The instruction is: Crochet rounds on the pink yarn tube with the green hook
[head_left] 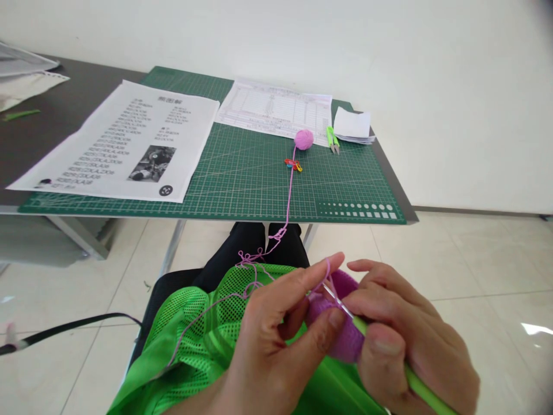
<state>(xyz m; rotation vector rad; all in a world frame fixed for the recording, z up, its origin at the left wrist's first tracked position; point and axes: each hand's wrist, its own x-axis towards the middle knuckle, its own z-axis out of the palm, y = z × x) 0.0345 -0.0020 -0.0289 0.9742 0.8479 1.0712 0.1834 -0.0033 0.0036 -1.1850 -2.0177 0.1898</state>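
My left hand (280,328) pinches a round piece of purple crochet work (348,344) between thumb and fingers, with pink-purple yarn looped over its raised index finger. In my right hand (406,328) is a crochet hook (359,326) with a light green handle and a silver tip. The tip lies at the upper edge of the work, where a yarn loop crosses it. From my lap, loose yarn (254,262) runs in tangles up over the table edge to a small yarn ball (303,139). Part of the work is hidden behind my fingers.
A green cutting mat (242,173) covers much of the table. On it are a printed pattern sheet (116,138), a form (276,109), green thread snips (332,140), small paper sheets (352,124) and colourful stitch markers (294,165). A white wall (453,104) stands behind.
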